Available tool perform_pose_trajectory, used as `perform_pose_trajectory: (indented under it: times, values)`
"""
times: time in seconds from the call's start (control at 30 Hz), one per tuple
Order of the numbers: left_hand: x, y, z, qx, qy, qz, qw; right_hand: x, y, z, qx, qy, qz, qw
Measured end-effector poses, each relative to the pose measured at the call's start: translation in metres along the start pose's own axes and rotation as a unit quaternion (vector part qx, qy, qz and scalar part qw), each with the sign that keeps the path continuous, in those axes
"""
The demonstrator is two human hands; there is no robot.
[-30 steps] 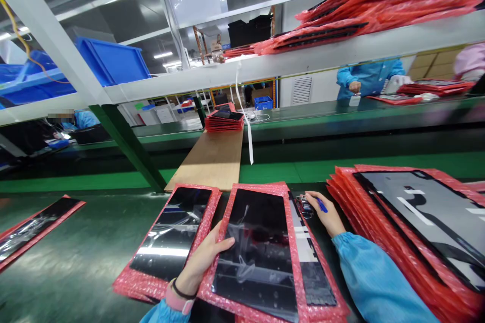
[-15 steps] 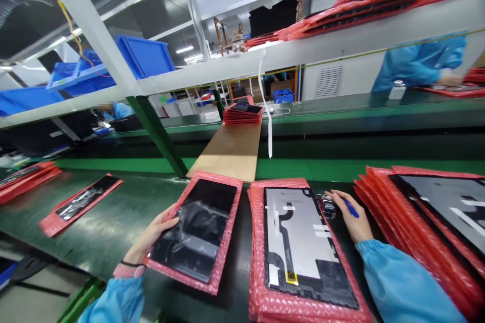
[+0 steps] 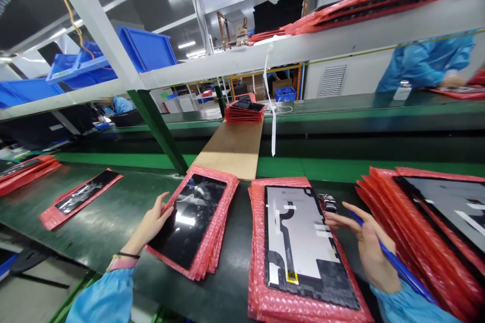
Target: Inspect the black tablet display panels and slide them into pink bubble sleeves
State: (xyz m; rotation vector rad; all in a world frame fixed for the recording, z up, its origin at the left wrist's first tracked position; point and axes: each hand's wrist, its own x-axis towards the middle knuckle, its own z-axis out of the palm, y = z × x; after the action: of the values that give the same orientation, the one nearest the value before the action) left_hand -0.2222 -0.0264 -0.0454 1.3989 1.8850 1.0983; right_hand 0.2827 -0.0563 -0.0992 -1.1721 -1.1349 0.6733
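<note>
My left fingers [image 3: 159, 208] stand apart at the left edge of the glossy black rectangular panel [image 3: 191, 237]. My right fingers [image 3: 343, 221] clamp a slim blue pen [image 3: 404, 269] beside the grey-backed rectangular panel [image 3: 305, 242] on red bubble wrap [image 3: 258, 262].

Left hand [image 3: 152, 220]: thumb and fingers parted, left forearm [image 3: 104, 297] slanting in from near left. Right hand [image 3: 376, 257]: fingers pointing leftward, right forearm [image 3: 403, 307] at near right.
</note>
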Motion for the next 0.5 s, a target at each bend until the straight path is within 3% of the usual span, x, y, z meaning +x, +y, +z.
perform_pose_trajectory:
  times: [0.13,0.23,0.37,0.43,0.5]
  values:
    - [-0.005,0.020,0.019,0.052,0.061,0.068,0.994,-0.016,-0.017,-0.002,0.049,-0.130,0.081,0.987]
    - [-0.021,0.044,0.054,0.035,0.024,0.111,0.993,-0.025,-0.023,0.002,-0.023,-0.145,0.090,0.985]
    - [-0.061,0.081,0.114,-0.025,-0.136,0.135,0.981,-0.033,-0.022,0.009,-0.107,-0.114,0.080,0.984]
    - [-0.079,0.095,0.140,-0.085,-0.261,0.126,0.953,-0.036,-0.022,0.011,-0.139,-0.097,0.068,0.983]
    - [-0.090,0.103,0.160,-0.169,-0.326,0.083,0.926,-0.036,-0.022,0.013,-0.159,-0.094,0.058,0.981]
